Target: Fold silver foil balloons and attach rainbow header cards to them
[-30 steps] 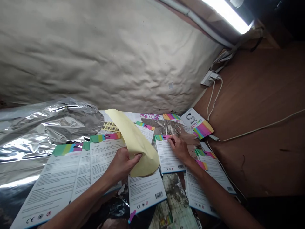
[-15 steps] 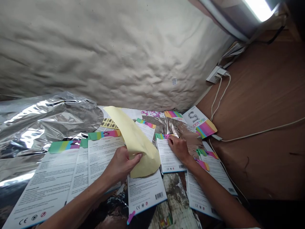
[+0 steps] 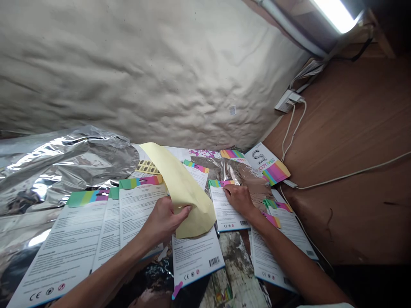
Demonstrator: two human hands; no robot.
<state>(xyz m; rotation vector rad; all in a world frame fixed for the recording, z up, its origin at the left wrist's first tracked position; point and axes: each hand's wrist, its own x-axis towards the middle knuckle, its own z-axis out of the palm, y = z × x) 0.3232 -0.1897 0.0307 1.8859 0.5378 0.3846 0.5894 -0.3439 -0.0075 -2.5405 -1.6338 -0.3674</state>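
Observation:
My left hand (image 3: 168, 216) pinches a curled pale yellow paper sheet (image 3: 184, 184) between thumb and fingers. The sheet hangs over a white printed packet (image 3: 199, 261) with a barcode. My right hand (image 3: 240, 199) rests on another white packet (image 3: 226, 207), just below its coloured top flap. Its fingers are curled and pressed together at the packet's surface; whether anything small is between them is hidden. To the left, more white packets (image 3: 69, 248) with rainbow-striped flaps lie overlapping. Under my right forearm are further packets (image 3: 272, 256).
Crinkled silver foil (image 3: 80, 158) covers the left side. A yellow strip of small dark labels (image 3: 147, 167) lies behind the sheet. At the back right is a packet marked with a 5 (image 3: 265, 160). White cables (image 3: 290, 128) run from a socket block (image 3: 287, 100).
My right hand has shifted slightly, its fingertips moving down and left from the flap onto the white part of the packet. The left hand keeps its hold on the yellow sheet.

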